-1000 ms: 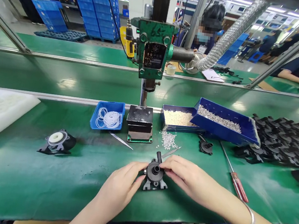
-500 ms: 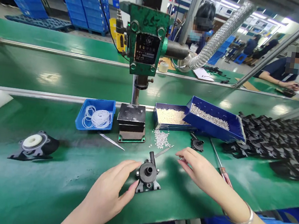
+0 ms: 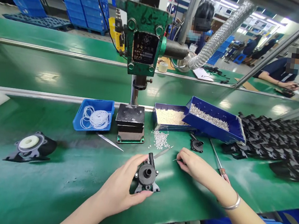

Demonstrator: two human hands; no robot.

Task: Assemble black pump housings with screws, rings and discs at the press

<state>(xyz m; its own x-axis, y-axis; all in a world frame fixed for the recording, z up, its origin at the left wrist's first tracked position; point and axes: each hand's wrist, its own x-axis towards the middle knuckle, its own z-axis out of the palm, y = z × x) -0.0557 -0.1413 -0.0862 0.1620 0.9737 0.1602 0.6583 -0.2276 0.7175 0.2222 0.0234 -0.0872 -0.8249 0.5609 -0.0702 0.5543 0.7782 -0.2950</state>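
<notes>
My left hand (image 3: 121, 187) is wrapped round a small black pump housing (image 3: 146, 176) that stands on the green bench, its round port facing up. To its right my right hand (image 3: 193, 165) rests low on the mat with thumb and forefinger pinched on a tiny thin metal piece, perhaps a screw. The red-handled screwdriver (image 3: 221, 165) lies just beyond that hand. A pair of tweezers (image 3: 163, 152) and a scatter of small steel balls (image 3: 159, 139) lie just behind the housing.
A green bench press (image 3: 144, 49) stands centre, over its black base (image 3: 130, 124). A blue bin of white rings (image 3: 93, 118) sits left; two blue trays (image 3: 211, 122) of small parts sit right. Black housings (image 3: 280, 144) pile at the far right. Another assembly (image 3: 30, 146) lies left. People work across the conveyor.
My right hand left the housing and moved right and down to the mat, closing into a pinch. My left hand closed tighter round the housing.
</notes>
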